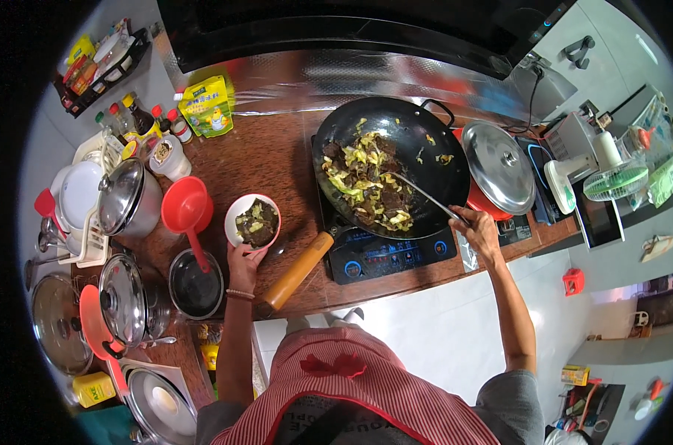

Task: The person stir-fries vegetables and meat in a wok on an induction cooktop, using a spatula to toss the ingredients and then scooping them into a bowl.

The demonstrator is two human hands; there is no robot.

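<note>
My left hand (244,266) grips the near rim of a white bowl with a red edge (233,214). Dark brown pieces and yellow-green chopped leaves (257,223) lie in it. My right hand (479,231) is closed around the handle of a metal spatula (425,194), whose far end is hidden in the food. That food, leafy vegetable with dark brown slabs (369,178), covers the left and near side of a black wok (425,128). Beneath the wok is a black induction cooker (394,256); its wooden wok handle (300,270) points toward my left.
A red pot with a steel lid (495,167) stands right of the wok. Left of the bowl are a red plastic ladle (185,203), a small black pot (196,283) and lidded steel pots (128,200). Behind them stand seasoning bottles (141,117) and a yellow pouch (207,107).
</note>
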